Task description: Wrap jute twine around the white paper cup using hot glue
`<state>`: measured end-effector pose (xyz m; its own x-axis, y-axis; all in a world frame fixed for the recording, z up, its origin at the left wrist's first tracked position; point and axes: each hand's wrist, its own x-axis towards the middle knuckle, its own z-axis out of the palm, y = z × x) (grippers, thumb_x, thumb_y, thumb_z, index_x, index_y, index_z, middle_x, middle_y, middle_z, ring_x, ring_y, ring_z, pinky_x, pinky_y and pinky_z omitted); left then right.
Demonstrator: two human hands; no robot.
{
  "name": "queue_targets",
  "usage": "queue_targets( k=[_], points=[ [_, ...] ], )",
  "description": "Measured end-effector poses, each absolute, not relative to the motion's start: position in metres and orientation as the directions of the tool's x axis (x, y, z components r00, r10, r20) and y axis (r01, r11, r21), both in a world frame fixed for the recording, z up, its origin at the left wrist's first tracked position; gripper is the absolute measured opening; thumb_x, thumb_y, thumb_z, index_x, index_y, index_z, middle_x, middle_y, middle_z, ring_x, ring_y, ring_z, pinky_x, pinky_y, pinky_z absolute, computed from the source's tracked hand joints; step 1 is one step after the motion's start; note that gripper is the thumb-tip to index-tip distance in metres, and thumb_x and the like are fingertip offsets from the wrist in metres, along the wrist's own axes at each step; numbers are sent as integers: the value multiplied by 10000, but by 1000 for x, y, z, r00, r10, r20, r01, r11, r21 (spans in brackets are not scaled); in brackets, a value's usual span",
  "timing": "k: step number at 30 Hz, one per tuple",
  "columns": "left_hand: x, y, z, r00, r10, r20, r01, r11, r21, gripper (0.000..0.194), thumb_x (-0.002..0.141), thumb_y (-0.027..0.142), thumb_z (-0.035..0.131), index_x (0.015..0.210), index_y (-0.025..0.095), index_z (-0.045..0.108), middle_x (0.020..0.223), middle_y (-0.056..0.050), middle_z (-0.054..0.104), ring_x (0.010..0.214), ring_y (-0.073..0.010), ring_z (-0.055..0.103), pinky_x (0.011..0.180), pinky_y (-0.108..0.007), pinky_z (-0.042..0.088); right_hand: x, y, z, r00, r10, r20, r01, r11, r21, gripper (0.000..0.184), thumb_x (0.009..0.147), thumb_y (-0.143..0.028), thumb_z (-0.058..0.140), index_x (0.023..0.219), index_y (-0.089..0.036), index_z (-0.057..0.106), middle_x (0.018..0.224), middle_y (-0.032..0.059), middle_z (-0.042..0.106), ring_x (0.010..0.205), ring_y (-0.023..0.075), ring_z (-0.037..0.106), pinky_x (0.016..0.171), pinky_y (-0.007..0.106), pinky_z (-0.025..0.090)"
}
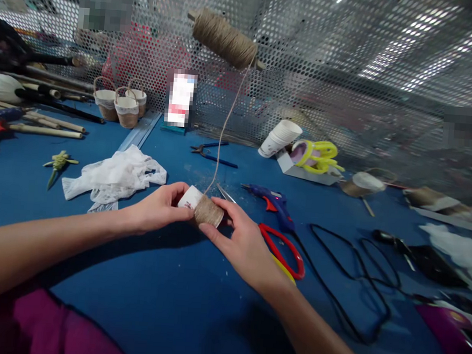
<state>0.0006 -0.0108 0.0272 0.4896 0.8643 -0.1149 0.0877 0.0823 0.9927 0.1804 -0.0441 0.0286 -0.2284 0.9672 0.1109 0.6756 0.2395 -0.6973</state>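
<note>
A small white paper cup (pixel 191 197), partly wrapped in brown twine, lies tilted between my two hands over the blue table. My left hand (pixel 167 207) is closed around its bare white end. The fingers of my right hand (pixel 238 234) grip the twine-covered end. A single strand of twine (pixel 226 122) runs up from the cup to a big twine spool (pixel 225 39) mounted on the mesh screen. Scissors with red and yellow handles (pixel 285 253) lie partly beneath my right hand. Just beyond is a blue hot glue gun (pixel 274 201).
White lace (pixel 117 177) is heaped on the left, near several sticks (pixel 47 130). Three small twine baskets (pixel 126 111) stand behind it. Pliers (pixel 215 153), stacked paper cups (pixel 279 138) and a yellow-handled item (pixel 318 156) sit at the back. A black cord (pixel 340 300) loops across the right.
</note>
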Motion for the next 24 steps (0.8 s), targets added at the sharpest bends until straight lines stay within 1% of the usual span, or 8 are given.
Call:
queue_targets(
  k=[4, 10, 14, 17, 20, 24],
  points=[
    [1, -12, 28, 500, 859, -105, 71, 80, 994, 195, 632, 189, 554, 796, 137, 462, 720, 28, 474, 655, -100, 435, 609, -229, 332, 181, -45, 28, -234, 963, 133, 692, 261, -673, 432, 759, -353, 589, 1143, -197, 465, 1148, 87, 554, 1024, 223, 540, 851, 420, 465],
    [1, -12, 30, 494, 863, -110, 53, 96, 994, 208, 621, 184, 572, 794, 137, 466, 705, 32, 471, 641, -97, 435, 590, -223, 330, 180, -45, 23, -278, 921, 273, 716, 388, -580, 412, 765, -306, 590, 1137, -203, 449, 1152, 88, 527, 1079, 221, 496, 914, 428, 424],
    [1, -12, 31, 501, 859, -105, -26, 137, 990, 215, 627, 154, 581, 820, 130, 489, 755, 17, 516, 696, -101, 472, 648, -222, 361, 180, -45, 20, -325, 874, 361, 709, 478, -518, 414, 772, -285, 583, 1144, -196, 425, 1142, 106, 521, 1083, 227, 489, 913, 435, 424],
    [1, -10, 30, 479, 870, -114, -91, 179, 980, 169, 638, 151, 587, 783, 123, 506, 733, 14, 526, 680, -96, 477, 643, -218, 369, 180, -45, 20, -368, 832, 416, 709, 540, -453, 418, 778, -265, 575, 1153, -197, 404, 1141, 115, 512, 1092, 235, 480, 914, 445, 422],
    [1, -8, 26, 465, 876, -132, -142, 221, 965, 139, 664, 187, 592, 764, 111, 532, 707, 9, 536, 646, -87, 480, 625, -216, 364, 181, -45, 21, -397, 811, 429, 718, 566, -406, 416, 778, -225, 566, 1153, -207, 388, 1140, 115, 500, 1103, 243, 467, 916, 458, 416],
    [0, -6, 22, 477, 860, -181, -142, 279, 950, 148, 665, 200, 602, 767, 98, 566, 685, 11, 555, 611, -76, 475, 599, -211, 349, 181, -45, 22, -433, 809, 398, 724, 575, -381, 409, 757, -163, 563, 1125, -202, 388, 1136, 121, 483, 1110, 246, 452, 923, 459, 410]
  ],
)
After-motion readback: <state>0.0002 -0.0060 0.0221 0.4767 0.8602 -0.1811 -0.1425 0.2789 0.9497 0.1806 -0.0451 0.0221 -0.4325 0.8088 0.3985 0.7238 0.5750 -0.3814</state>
